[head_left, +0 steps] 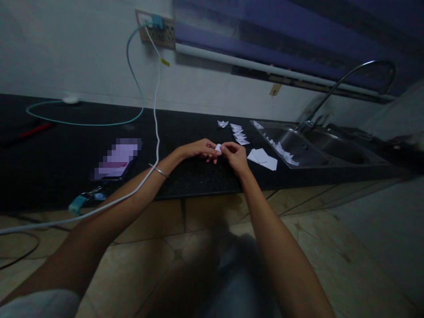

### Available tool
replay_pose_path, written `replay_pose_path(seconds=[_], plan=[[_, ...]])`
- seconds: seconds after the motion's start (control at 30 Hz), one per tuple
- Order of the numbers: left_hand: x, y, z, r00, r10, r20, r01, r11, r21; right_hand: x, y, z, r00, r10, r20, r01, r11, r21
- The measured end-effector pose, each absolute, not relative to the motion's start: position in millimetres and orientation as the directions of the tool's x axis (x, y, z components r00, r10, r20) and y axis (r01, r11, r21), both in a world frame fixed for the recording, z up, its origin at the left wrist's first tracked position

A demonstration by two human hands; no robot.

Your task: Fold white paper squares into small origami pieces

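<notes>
Presently, the left grip and the right grip are pinching the small white paper piece between them, over the black stone tabletop, so its edges should be matched evenly before pressing.

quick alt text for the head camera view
A person's left hand and right hand hold a small white paper between them over a dark countertop. Folded white papers lie to the right, some along the edge of a metal sink, with flat sheets nearby and a pixelated phone to the left.
</notes>
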State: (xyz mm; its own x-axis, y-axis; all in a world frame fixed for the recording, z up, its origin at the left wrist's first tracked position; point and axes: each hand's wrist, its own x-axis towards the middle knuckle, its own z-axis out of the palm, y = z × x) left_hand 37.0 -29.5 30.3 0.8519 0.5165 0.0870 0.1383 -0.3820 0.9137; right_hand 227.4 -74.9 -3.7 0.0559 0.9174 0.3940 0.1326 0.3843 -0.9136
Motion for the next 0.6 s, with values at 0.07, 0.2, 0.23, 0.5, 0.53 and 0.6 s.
replay_pose_path(seconds=[0.07,0.2,0.23,0.5,0.53,0.6], plan=[[39,-30,27,0.813,0.571,0.114,0.139,-0.381,0.914,228,-74,-4,0.083,0.911,0.404,0.125,0.393,-0.911],[46,-32,23,0.755,0.620,0.215,0.189,-0.519,0.834,228,-73,-4,0.106,0.904,0.413,0.135,0.398,-0.907],[47,-33,23,0.763,0.605,0.225,0.199,-0.551,0.810,228,-73,-4,0.107,0.905,0.411,0.136,0.396,-0.908],[48,-35,16,0.775,0.581,0.249,0.220,-0.617,0.756,227,-76,-2,0.069,0.930,0.361,0.096,0.354,-0.930],[48,-34,14,0.765,0.586,0.266,0.224,-0.630,0.744,226,-76,-1,0.065,0.934,0.352,0.088,0.346,-0.934],[48,-33,12,0.750,0.586,0.307,0.232,-0.668,0.707,225,-77,0,0.054,0.939,0.339,0.075,0.335,-0.939]])
